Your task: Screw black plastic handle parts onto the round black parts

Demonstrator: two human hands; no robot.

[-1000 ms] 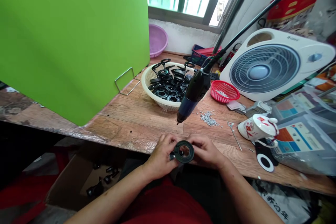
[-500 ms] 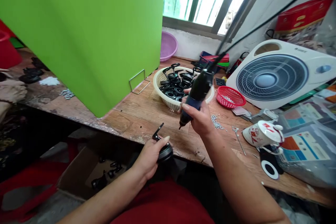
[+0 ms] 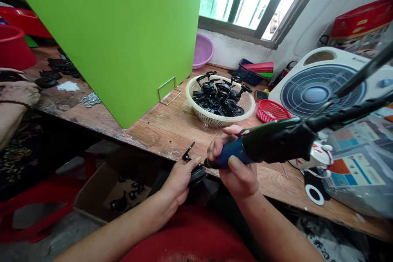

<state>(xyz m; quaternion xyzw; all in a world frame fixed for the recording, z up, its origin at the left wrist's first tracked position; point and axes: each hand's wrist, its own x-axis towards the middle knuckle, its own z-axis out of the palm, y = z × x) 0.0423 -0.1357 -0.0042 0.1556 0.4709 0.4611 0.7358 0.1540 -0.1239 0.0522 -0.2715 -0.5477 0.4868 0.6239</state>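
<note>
My left hand (image 3: 179, 182) is closed around a round black part (image 3: 195, 174) with a small black bracket sticking up from it, held at the front edge of the wooden bench (image 3: 172, 127). My right hand (image 3: 236, 163) grips a blue and black electric screwdriver (image 3: 260, 147), lying almost level, its tip against the black part. The tool's black cable (image 3: 353, 110) runs off to the upper right.
A cream basket (image 3: 199, 108) of black parts stands behind the hands, a small red basket (image 3: 272, 111) with screws beside it. A white fan (image 3: 325, 90), a white teapot (image 3: 319, 156), a green board (image 3: 123, 37) and a cardboard box (image 3: 119, 192) surround the spot. Another person's hand (image 3: 18, 92) is at left.
My right hand took hold of the hanging screwdriver, then swung it down and level until its tip met the part. My left hand turned the part on edge.
</note>
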